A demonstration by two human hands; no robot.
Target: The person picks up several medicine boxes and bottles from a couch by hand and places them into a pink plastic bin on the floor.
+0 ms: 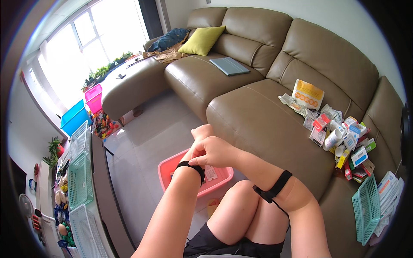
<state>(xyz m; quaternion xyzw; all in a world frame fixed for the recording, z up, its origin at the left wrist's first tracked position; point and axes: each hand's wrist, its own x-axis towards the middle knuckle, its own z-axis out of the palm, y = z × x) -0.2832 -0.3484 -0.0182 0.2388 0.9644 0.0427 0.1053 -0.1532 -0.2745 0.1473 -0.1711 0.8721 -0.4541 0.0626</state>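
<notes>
My left hand [202, 131] reaches forward past a pink plastic tub [227, 175] on the floor, its fingers mostly hidden behind my right hand. A black strap [193, 166] circles my left wrist. The fingers of my right hand [214, 152] pinch at that strap's edge. Another black strap, with a small device and a cable [272, 192], sits around my right forearm. Inside the tub lies a white packet [210, 173] bearing writing.
At right on the brown leather sofa [251, 125] lie a pile of medicine boxes [350, 138], a white bottle [333, 139] and a teal basket [366, 209]. A grey-blue folder [229, 65] lies farther back. Plastic baskets [80, 179] line the cabinet at left.
</notes>
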